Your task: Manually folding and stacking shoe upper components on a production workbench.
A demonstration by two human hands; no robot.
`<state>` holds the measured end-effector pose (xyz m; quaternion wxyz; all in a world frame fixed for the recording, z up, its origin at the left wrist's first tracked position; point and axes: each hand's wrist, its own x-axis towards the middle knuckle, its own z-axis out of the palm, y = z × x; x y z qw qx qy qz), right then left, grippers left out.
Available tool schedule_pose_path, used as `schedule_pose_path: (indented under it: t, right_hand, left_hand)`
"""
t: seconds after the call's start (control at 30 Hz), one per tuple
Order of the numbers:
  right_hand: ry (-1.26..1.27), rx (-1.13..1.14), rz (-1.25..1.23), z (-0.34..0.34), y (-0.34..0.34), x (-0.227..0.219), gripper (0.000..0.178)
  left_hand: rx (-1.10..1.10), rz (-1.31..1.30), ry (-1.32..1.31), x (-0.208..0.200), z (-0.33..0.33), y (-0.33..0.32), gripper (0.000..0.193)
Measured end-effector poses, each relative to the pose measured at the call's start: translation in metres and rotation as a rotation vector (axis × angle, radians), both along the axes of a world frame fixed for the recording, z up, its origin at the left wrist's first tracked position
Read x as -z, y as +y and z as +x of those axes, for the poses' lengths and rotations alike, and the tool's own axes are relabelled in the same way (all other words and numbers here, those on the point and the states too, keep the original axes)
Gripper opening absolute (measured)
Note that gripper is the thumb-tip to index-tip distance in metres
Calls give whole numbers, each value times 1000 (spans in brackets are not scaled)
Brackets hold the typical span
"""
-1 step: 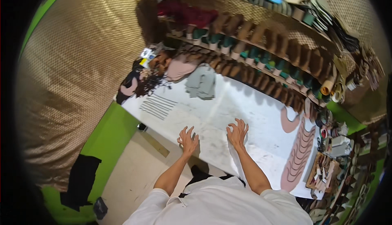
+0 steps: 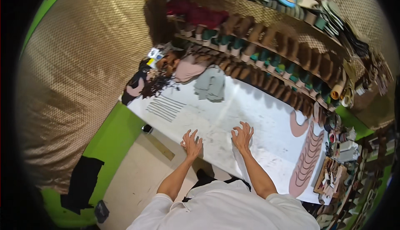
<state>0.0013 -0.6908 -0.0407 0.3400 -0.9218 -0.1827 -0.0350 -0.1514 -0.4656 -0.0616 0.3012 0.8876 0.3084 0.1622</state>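
Left hand (image 2: 192,143): fingers spread, flat on counter (image 2: 258,109), near its front edge; holds nothing. Right hand (image 2: 242,137): spread likewise, just beside, pressing a pale sheet (image 2: 243,163). Further back on counter: grey strips (image 2: 165,106), grey cloth (image 2: 211,85). Right end: pink soles (image 2: 307,159). Risk, judged: uneven pressure would slide or crease the sheet.
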Motion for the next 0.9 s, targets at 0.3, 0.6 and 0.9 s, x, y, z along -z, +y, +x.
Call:
schedule_pose_path:
  t: [0.3,0.6,0.9]
  right_hand:
    - [-122,-184,-9,-39,171,-3,20]
    - [-240,-172,35,29,277,-24,18]
    - [-298,-112,-5,164,369,-15,20]
  left_hand:
    - [-213,20,38,-34,-111,169,50]
    - [-100,90,-2,-50,-67,261,49]
    - [298,151,184,-72,94,331,55]
